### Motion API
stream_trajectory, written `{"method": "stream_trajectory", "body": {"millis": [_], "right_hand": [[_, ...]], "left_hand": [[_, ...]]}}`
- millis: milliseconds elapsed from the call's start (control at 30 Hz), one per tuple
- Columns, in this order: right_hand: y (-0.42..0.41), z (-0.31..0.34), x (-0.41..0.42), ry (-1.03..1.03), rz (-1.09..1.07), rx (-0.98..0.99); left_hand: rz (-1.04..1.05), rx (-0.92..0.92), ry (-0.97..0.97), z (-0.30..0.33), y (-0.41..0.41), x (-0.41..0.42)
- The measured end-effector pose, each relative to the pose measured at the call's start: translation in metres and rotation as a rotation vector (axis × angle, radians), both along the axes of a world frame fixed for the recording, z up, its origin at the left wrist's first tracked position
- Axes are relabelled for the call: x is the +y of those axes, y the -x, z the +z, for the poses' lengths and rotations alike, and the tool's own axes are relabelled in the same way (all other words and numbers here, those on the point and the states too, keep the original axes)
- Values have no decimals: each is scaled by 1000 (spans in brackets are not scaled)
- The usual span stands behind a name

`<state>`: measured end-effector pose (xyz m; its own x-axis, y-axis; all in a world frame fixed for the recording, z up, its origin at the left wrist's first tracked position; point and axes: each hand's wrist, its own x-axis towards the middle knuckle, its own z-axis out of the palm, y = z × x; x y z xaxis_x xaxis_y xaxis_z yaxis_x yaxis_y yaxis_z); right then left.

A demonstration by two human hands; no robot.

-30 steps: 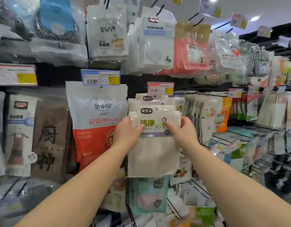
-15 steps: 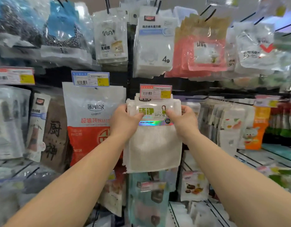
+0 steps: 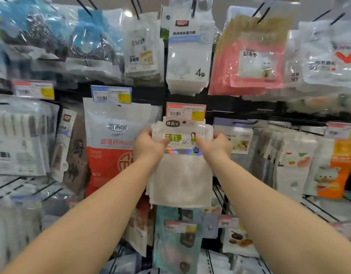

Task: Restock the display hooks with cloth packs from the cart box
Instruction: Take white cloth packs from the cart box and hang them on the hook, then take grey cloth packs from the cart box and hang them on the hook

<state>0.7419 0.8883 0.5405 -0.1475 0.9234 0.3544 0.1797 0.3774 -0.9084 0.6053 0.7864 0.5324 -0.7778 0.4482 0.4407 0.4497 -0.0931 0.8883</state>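
Item: cloth pack (image 3: 181, 167), white woven cloth under a printed header card with green lettering and a holographic strip. Location: mid-row of the display wall, directly below the red-and-yellow price tag (image 3: 186, 112), in front of a matching pack (image 3: 173, 123) already hanging there; its header sits at hook height.

Hold: your left hand (image 3: 149, 148) pinches the header's left edge, fingers (image 3: 146, 133) wrapped behind and thumb on the front. Your right hand (image 3: 215, 147) grips the right edge the same way. Both are clenched on the pack.

Neighbours: red-and-white pouch (image 3: 115, 143) just beside on the left; pale carded packs (image 3: 237, 140) just beside on the right.

Step in hand, as judged: threading the header's hang hole onto the hook. The hook tip and the hole are hidden behind the tag and the card, so whether it has caught cannot be told.

Handling notes: keep the header level and taut between both hands. Feel for the hook tip before you push. Slide the pack straight back until it meets the one behind. Let go only once the card bears its own weight. Avoid dragging the neighbouring pouch.
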Motion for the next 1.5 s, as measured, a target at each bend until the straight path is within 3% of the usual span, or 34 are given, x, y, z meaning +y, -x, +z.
{"method": "stream_trajectory", "body": {"millis": [267, 467, 700, 800, 867, 1100, 1333, 1500], "right_hand": [[1, -36, 5, -62, 18, -144], [-2, -59, -6, 2, 12, -118], [-10, -80, -39, 144, -101, -278], [-4, -77, -74, -30, -363, -316], [14, -75, -109, -184, -392, -351], [145, -92, -269, -383, 13, -626], [303, -120, -428, -427, 429, -786], [399, -154, -531, -549, 685, -815]], "left_hand": [[119, 152, 164, -20, -4, 4], [88, 213, 215, -33, -7, -9], [75, 291, 311, -56, -1, -49], [73, 397, 366, -62, 13, -79], [78, 481, 402, -65, 28, -108], [185, 684, 721, -85, 133, -266], [408, 561, 1012, -124, 253, -466], [577, 364, 1141, -153, 320, -584]]}}
